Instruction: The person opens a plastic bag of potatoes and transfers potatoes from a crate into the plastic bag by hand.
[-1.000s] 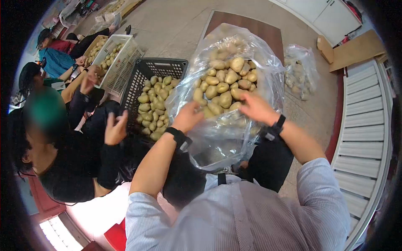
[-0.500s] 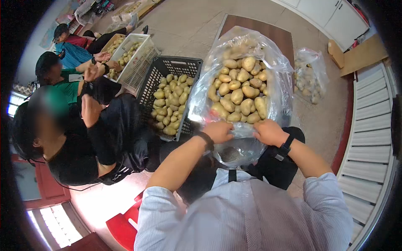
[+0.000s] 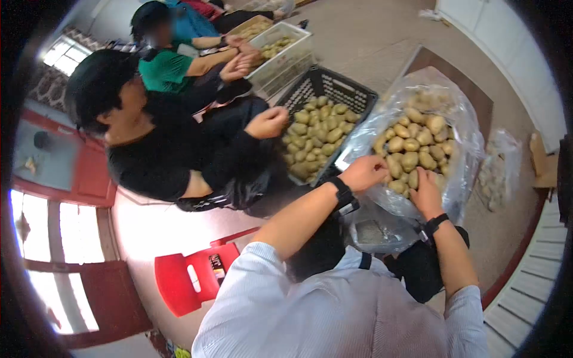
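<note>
Several potatoes (image 3: 409,160) lie in an open clear plastic bag (image 3: 468,113). My left hand (image 3: 365,173) is at the bag's near left edge, its fingers bent together beside the potatoes; what they hold, if anything, is too small to tell. My right hand (image 3: 426,192) reaches over the near side of the pile, its fingers on a potato at the bag's near edge. To the left of the bag stands a black crate (image 3: 349,89) with more potatoes (image 3: 319,131) in it.
A co-worker in black (image 3: 161,155) sits at the left, one hand (image 3: 267,123) beside the black crate. Beyond are other people and a white crate (image 3: 298,45). A red chair (image 3: 179,283) stands lower left. Another bag (image 3: 498,170) lies at the right, near a cardboard piece (image 3: 541,161).
The view has swung left, so the bag and crates appear further right. My hands have moved from the bag's near edge onto the potatoes' near side. The co-worker's hand is now beside the black crate.
</note>
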Tool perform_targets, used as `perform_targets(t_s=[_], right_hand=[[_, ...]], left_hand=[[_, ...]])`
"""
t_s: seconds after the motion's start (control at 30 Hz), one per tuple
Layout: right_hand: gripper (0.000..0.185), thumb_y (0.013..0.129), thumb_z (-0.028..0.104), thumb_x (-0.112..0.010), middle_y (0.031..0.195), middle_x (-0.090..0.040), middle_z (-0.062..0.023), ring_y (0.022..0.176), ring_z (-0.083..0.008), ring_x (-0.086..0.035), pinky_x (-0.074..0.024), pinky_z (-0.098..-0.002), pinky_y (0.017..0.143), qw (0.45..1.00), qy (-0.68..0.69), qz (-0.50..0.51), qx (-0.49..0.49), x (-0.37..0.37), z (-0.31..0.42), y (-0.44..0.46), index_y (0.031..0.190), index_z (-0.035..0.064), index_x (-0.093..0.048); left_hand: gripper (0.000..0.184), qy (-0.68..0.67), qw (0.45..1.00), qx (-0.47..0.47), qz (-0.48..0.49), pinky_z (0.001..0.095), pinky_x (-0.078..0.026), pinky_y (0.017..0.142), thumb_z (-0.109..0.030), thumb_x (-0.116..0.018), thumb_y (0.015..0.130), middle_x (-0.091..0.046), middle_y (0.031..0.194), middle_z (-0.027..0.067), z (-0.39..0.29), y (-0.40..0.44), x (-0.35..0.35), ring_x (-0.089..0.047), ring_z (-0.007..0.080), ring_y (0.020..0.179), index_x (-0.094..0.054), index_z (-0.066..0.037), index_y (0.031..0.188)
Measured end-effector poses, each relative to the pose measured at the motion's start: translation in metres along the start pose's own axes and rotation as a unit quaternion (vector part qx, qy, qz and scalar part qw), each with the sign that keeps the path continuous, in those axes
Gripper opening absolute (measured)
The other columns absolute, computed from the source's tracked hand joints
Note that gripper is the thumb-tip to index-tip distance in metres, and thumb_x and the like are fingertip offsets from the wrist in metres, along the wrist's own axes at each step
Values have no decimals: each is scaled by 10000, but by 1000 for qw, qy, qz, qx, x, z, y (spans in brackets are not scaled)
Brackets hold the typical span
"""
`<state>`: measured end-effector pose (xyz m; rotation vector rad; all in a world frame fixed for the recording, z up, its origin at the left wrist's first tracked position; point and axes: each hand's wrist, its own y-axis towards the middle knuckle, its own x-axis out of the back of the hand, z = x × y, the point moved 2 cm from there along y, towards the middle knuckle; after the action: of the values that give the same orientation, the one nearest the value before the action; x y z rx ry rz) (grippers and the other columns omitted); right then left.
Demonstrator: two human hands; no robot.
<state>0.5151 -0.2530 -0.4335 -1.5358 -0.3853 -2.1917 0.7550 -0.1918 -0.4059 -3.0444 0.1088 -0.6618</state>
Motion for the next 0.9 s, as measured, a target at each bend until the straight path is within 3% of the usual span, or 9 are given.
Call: perform_targets(t_s=[0.17,0.33,0.43,0.53,0.67,0.73,0.77,0.8,0.9], right_hand=[[658,714,97,-717,1221,-473,-192,1039,-425,-563,-491,-480,841,998,-4,29,-60,-3,7,10,1303,141,-426],[653,694,63,-684,1237,-480,-206,1086,-429,-537,-468,-465,897,996,71,-23,-50,-1,1,15,1293,130,-433],[638,706,24,-642,1222,-536,-137,1134,-263,-527,-420,-321,975,918,388,0,-77,0,6,21,1313,72,-452],[656,718,16,-647,1222,-525,-94,1116,-205,-524,-427,-297,953,833,543,59,-93,9,28,18,1336,75,-435],[630,769,80,-696,1234,-538,-79,1065,-184,-561,-472,-306,906,816,575,60,9,12,57,5,1351,84,-454],[573,827,160,-692,1210,-570,-99,1051,-178,-580,-490,-309,868,839,541,50,17,22,68,-5,1343,70,-462],[562,843,184,-680,1207,-577,-128,1037,-200,-597,-493,-316,848,906,419,41,43,33,71,-10,1342,58,-454],[554,859,208,-669,1205,-584,-156,1024,-223,-613,-497,-323,829,955,287,34,62,42,73,-15,1340,45,-445],[526,869,228,-650,1210,-566,-205,1035,-314,-604,-489,-379,831,934,350,69,17,41,66,-21,1319,39,-455]], left_hand=[[246,-28,999,15,-16,314,-522,689,-197,-630,878,-680,831,106,6,9,15,-655,163,738,-650,24,985],[238,-147,980,130,-19,292,-525,628,-203,-619,900,-677,826,89,4,15,18,-663,146,704,-633,11,1004],[258,-224,959,175,-10,291,-514,562,-223,-607,916,-644,810,62,1,18,11,-650,146,675,-585,-18,1072],[312,-285,936,205,0,286,-503,527,-267,-597,921,-615,856,58,-11,15,0,-645,162,652,-544,-36,1124],[371,-367,889,262,76,345,-551,588,-346,-565,939,-608,1037,86,-19,18,-20,-665,203,733,-539,-43,1151],[360,-463,848,231,117,375,-575,645,-319,-564,951,-610,1086,92,-26,15,-26,-666,220,841,-542,-42,1180],[342,-467,846,216,142,394,-583,698,-289,-562,959,-618,1104,93,-28,14,-27,-656,229,928,-548,-44,1197],[327,-453,852,229,132,397,-580,720,-271,-569,957,-622,1105,94,-29,13,-27,-651,226,961,-556,-45,1192],[273,-442,869,214,59,406,-577,702,-288,-603,927,-641,1045,92,-10,18,-29,-665,215,888,-583,-56,1070]])
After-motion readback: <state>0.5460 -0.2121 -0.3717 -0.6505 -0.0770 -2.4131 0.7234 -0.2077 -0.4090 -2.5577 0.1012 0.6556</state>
